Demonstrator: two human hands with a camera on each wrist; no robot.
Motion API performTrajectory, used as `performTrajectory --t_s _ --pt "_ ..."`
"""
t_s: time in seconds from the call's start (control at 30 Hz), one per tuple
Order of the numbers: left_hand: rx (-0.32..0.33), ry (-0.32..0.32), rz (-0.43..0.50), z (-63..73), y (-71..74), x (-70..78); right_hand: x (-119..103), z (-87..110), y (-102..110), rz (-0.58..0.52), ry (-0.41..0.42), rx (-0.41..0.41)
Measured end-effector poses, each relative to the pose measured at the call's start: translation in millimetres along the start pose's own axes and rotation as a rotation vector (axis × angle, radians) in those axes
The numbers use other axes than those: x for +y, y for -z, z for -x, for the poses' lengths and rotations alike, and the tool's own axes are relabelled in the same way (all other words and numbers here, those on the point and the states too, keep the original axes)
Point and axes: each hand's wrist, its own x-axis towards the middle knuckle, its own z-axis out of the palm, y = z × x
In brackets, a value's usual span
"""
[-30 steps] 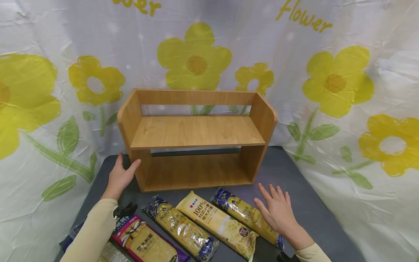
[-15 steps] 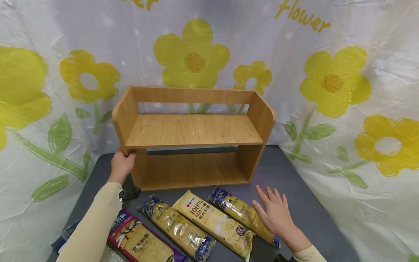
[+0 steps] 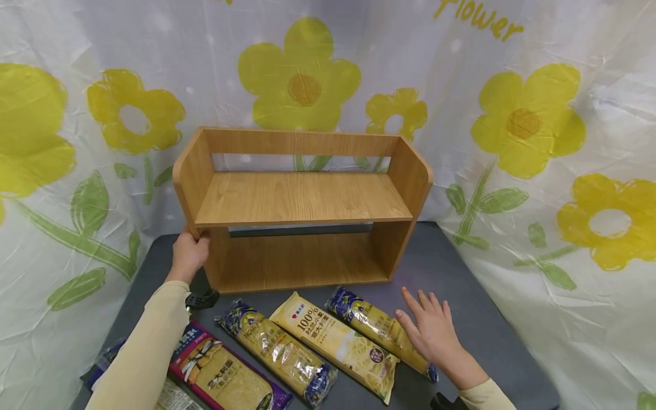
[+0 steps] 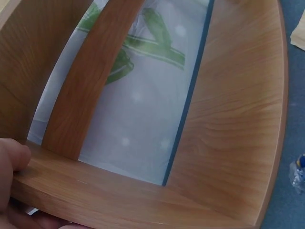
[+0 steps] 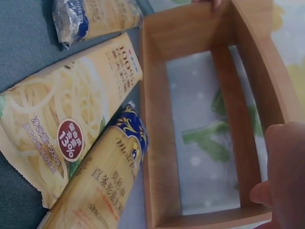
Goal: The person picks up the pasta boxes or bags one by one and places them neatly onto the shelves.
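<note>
A two-tier wooden desktop shelf [image 3: 302,196] stands upright on the dark table. My left hand [image 3: 188,256] grips the edge of its left side panel just below the upper board. In the left wrist view the thumb [image 4: 18,153] lies on the panel's inner face and the fingers are partly hidden behind its outer face. My right hand [image 3: 435,333] is spread with its fingers fairly straight, holding nothing. It is close beside a blue-and-gold spaghetti packet [image 3: 379,327], whose lower part it overlaps in the head view; contact cannot be told.
In front of the shelf lie a cream pasta packet [image 3: 333,347], another blue-and-gold packet [image 3: 277,353] and a purple-red pasta packet [image 3: 225,373]. Further packets at the lower left are partly hidden by my left sleeve [image 3: 143,347]. A flower-printed curtain [image 3: 451,74] hangs behind and beside the table [image 3: 492,336].
My left hand has gone from spread beside the shelf's left panel to gripping its edge. The right hand has stayed nearly still. The head view has shifted slightly.
</note>
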Motion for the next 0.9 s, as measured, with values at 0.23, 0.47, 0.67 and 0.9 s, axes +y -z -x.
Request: performTrajectory --t_s 0.23,0.47,0.67,0.9 --pt "0.000 0.014 -0.009 -0.2 -0.7 -0.5 7.8 -3.3 -1.6 -0.017 -0.006 0.009" --pt "0.007 0.022 -0.018 -1.3 -2.2 0.0 21.7 -6.5 -10.4 -0.035 -0.059 -0.052" --pt "0.011 0.016 -0.035 -0.5 -1.5 0.9 35.2 -8.6 -23.2 -0.048 -0.068 -0.062" --pt "0.023 0.005 -0.046 -0.4 -2.1 -0.1 49.5 -9.2 -40.6 -0.097 -0.044 -0.075"
